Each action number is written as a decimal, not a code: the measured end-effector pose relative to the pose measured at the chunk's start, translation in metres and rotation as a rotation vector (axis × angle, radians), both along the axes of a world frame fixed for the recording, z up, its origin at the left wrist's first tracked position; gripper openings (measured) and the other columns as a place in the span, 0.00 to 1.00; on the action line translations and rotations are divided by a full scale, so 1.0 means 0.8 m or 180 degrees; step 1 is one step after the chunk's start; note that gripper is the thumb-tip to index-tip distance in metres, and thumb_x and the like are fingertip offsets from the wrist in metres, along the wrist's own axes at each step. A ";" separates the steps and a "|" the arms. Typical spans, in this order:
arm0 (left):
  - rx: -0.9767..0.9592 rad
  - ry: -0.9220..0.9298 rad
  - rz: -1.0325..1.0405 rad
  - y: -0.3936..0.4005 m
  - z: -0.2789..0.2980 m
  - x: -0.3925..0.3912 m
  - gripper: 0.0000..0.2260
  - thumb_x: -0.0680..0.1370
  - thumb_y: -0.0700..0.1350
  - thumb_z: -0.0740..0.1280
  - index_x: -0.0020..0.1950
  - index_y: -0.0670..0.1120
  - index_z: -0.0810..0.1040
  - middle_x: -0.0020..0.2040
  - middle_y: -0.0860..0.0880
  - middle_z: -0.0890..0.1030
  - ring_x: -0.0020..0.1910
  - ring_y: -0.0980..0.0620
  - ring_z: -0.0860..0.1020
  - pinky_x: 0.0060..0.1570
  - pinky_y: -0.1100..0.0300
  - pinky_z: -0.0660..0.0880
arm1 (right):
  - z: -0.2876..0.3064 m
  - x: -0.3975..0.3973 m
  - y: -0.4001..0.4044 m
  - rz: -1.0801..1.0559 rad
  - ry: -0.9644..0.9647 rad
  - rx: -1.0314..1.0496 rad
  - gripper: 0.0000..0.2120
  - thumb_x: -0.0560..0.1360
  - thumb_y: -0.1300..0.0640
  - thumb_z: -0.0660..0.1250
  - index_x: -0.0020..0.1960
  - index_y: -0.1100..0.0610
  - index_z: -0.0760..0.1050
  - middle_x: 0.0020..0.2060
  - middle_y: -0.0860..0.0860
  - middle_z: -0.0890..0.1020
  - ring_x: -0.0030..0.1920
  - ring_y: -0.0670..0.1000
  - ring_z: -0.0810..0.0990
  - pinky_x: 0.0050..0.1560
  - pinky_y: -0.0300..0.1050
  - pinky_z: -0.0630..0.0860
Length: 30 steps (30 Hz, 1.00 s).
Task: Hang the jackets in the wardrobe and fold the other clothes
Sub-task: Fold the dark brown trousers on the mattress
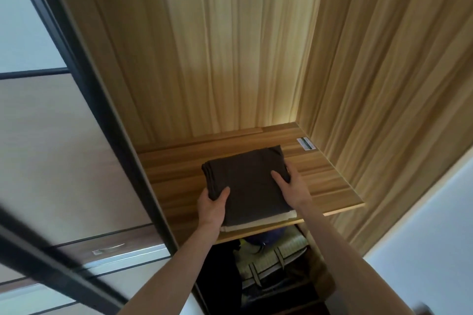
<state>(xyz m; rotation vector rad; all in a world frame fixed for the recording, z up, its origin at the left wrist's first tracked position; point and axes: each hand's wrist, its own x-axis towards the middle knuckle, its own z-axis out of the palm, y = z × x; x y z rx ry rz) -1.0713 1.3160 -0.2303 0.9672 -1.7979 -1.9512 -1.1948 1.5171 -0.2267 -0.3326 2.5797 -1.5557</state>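
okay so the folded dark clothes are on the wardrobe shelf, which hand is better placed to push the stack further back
Probably the left hand. It grips the near corner of the dark folded stack, behind it, so it can push inward. The right hand holds the stack's right side, better for steering.

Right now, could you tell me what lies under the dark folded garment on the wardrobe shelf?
A pale folded cloth peeks out beneath the dark folded garment at its near edge, on the wooden shelf. Most of that cloth is covered, so I cannot tell what it is.
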 end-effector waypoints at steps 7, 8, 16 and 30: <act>-0.0463 -0.0534 -0.0347 -0.001 -0.025 -0.019 0.17 0.82 0.43 0.70 0.70 0.49 0.72 0.60 0.50 0.79 0.66 0.44 0.78 0.65 0.50 0.74 | -0.024 -0.021 0.001 0.0040 -0.0155 0.0612 0.30 0.84 0.43 0.64 0.81 0.52 0.62 0.70 0.54 0.78 0.69 0.58 0.77 0.69 0.57 0.74; -0.0478 -0.0542 -0.0400 0.000 -0.028 -0.020 0.19 0.82 0.43 0.70 0.72 0.48 0.71 0.63 0.49 0.79 0.67 0.44 0.77 0.68 0.48 0.74 | -0.030 -0.023 0.002 0.0045 -0.0160 0.0643 0.29 0.84 0.44 0.64 0.81 0.53 0.63 0.70 0.55 0.78 0.69 0.59 0.77 0.70 0.57 0.73; -0.0689 -0.0393 -0.0197 0.004 -0.038 -0.023 0.25 0.81 0.41 0.70 0.76 0.50 0.68 0.70 0.50 0.78 0.72 0.48 0.75 0.73 0.46 0.70 | -0.056 -0.016 -0.001 -0.0029 -0.0120 0.0829 0.27 0.85 0.42 0.60 0.80 0.51 0.60 0.66 0.54 0.79 0.65 0.61 0.80 0.63 0.57 0.76; -0.4589 -0.1445 -0.1433 0.026 -0.055 0.011 0.26 0.87 0.57 0.46 0.84 0.51 0.59 0.85 0.49 0.55 0.85 0.47 0.49 0.83 0.43 0.46 | -0.081 0.037 -0.002 0.0285 0.1172 0.1896 0.30 0.86 0.38 0.46 0.84 0.50 0.58 0.84 0.50 0.58 0.84 0.51 0.51 0.83 0.55 0.50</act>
